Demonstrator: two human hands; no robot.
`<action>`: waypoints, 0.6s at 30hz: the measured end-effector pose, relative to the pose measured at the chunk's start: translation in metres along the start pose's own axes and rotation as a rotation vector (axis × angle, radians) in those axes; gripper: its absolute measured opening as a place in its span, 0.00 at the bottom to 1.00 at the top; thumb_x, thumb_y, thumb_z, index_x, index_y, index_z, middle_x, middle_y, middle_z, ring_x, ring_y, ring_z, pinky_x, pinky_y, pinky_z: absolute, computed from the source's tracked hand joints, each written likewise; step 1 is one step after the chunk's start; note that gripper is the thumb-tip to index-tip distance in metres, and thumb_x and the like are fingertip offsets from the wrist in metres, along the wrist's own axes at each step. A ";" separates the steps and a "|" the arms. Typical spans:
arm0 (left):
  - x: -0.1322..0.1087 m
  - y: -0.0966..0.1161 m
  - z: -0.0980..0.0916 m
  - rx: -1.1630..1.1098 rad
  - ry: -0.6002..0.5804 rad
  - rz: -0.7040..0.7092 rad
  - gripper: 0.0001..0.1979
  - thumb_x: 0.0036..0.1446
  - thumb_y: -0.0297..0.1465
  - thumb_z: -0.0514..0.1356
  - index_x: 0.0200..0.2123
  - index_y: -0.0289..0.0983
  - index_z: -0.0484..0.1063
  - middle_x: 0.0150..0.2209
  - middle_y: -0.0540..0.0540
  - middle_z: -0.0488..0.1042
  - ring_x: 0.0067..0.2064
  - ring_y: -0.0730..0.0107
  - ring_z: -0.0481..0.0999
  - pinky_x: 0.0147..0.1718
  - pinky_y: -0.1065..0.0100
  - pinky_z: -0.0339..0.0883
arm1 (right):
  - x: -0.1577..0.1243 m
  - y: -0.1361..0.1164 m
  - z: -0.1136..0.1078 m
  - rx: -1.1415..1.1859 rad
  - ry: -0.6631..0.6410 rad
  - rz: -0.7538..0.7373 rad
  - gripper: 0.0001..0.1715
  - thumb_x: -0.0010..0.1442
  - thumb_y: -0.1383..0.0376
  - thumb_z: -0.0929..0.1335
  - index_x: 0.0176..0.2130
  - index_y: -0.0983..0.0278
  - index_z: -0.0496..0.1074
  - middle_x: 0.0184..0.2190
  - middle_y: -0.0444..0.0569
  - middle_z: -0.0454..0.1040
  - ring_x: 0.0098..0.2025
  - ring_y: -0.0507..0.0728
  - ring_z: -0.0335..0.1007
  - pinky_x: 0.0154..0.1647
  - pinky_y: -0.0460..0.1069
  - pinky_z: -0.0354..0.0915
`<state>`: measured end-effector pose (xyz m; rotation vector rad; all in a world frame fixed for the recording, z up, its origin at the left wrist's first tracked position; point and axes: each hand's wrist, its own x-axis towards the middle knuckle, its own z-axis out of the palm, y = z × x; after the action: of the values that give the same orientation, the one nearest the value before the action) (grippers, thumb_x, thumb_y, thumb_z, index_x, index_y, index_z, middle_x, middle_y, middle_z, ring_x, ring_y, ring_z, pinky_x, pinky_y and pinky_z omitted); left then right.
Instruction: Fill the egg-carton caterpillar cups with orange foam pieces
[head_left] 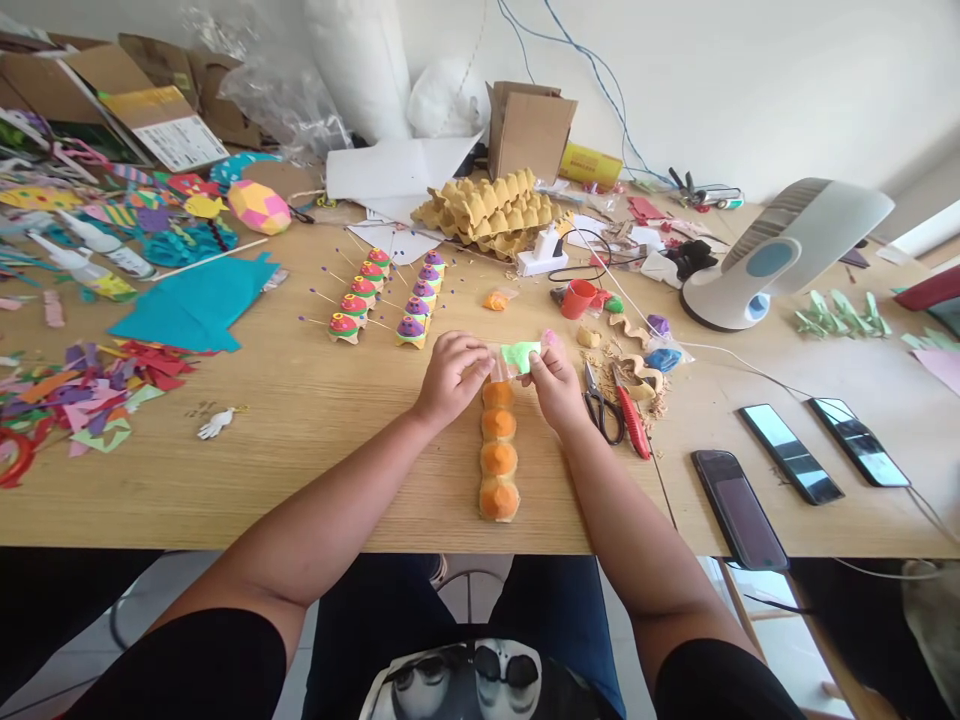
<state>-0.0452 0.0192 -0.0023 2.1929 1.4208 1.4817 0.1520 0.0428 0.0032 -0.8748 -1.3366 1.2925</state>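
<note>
Between my two hands is a small clear plastic bag of bright green modelling clay (517,356). My left hand (456,375) pinches its left end, and my right hand (553,378) grips the right end. Just below lies a strip of egg carton (499,460), its cups topped with orange clay; its far end is partly hidden by the bag and fingers. Farther off to the left stand two decorated egg-carton strips, one with red and green cups (360,295), the other with purple tops (421,298), both with thin pins sticking out.
Scissors (600,405) and a red-handled cutter (632,412) lie right of my right hand, beside carton scraps. Phones (739,510) rest near the right front edge. A white fan (780,255), egg cartons (495,212) and a power strip (541,258) stand behind. Paper scraps (97,395) cover the left.
</note>
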 end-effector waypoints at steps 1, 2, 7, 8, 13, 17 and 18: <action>0.000 0.000 0.001 -0.011 0.009 0.003 0.13 0.68 0.41 0.57 0.38 0.41 0.78 0.43 0.43 0.79 0.56 0.56 0.71 0.60 0.49 0.66 | 0.000 -0.001 0.000 -0.024 -0.012 -0.017 0.27 0.56 0.40 0.73 0.29 0.59 0.72 0.22 0.41 0.70 0.27 0.52 0.65 0.35 0.50 0.66; 0.000 0.000 0.001 -0.021 0.016 0.003 0.12 0.67 0.40 0.58 0.38 0.41 0.78 0.42 0.43 0.79 0.55 0.56 0.72 0.60 0.49 0.66 | 0.000 -0.002 -0.001 -0.044 -0.018 -0.032 0.26 0.57 0.40 0.73 0.30 0.59 0.73 0.22 0.41 0.70 0.28 0.53 0.66 0.36 0.50 0.66; 0.000 0.000 0.002 -0.047 0.048 -0.041 0.08 0.65 0.37 0.61 0.35 0.42 0.77 0.42 0.44 0.79 0.53 0.57 0.74 0.58 0.50 0.68 | 0.000 -0.005 -0.001 -0.108 -0.036 -0.047 0.24 0.59 0.41 0.72 0.32 0.58 0.74 0.26 0.42 0.72 0.32 0.55 0.68 0.41 0.52 0.68; 0.000 0.000 0.002 -0.043 0.053 -0.048 0.07 0.65 0.36 0.61 0.35 0.42 0.77 0.43 0.44 0.79 0.53 0.58 0.74 0.58 0.50 0.68 | 0.000 -0.005 -0.001 -0.097 -0.050 -0.042 0.23 0.58 0.42 0.73 0.32 0.58 0.74 0.28 0.42 0.73 0.33 0.54 0.68 0.42 0.52 0.68; 0.001 -0.001 0.000 -0.026 0.061 -0.051 0.08 0.65 0.36 0.60 0.36 0.41 0.76 0.43 0.44 0.80 0.52 0.58 0.75 0.58 0.50 0.69 | 0.000 -0.006 0.001 0.037 -0.078 -0.005 0.24 0.53 0.42 0.76 0.36 0.58 0.75 0.30 0.42 0.73 0.32 0.54 0.68 0.38 0.50 0.69; 0.001 0.002 -0.001 -0.023 0.044 -0.034 0.09 0.66 0.38 0.59 0.34 0.42 0.75 0.42 0.44 0.80 0.52 0.58 0.74 0.58 0.50 0.68 | -0.001 -0.004 0.005 0.026 -0.059 0.015 0.25 0.50 0.43 0.78 0.33 0.58 0.74 0.26 0.41 0.71 0.28 0.52 0.66 0.32 0.48 0.66; 0.000 0.003 -0.001 -0.029 0.034 -0.026 0.10 0.67 0.38 0.59 0.34 0.42 0.75 0.43 0.44 0.79 0.52 0.58 0.74 0.58 0.50 0.68 | -0.001 -0.003 0.005 0.017 -0.044 0.006 0.25 0.51 0.43 0.77 0.32 0.58 0.73 0.25 0.41 0.70 0.28 0.52 0.65 0.31 0.48 0.65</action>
<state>-0.0444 0.0175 0.0003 2.1334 1.4234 1.5284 0.1480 0.0399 0.0068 -0.8432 -1.3564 1.3332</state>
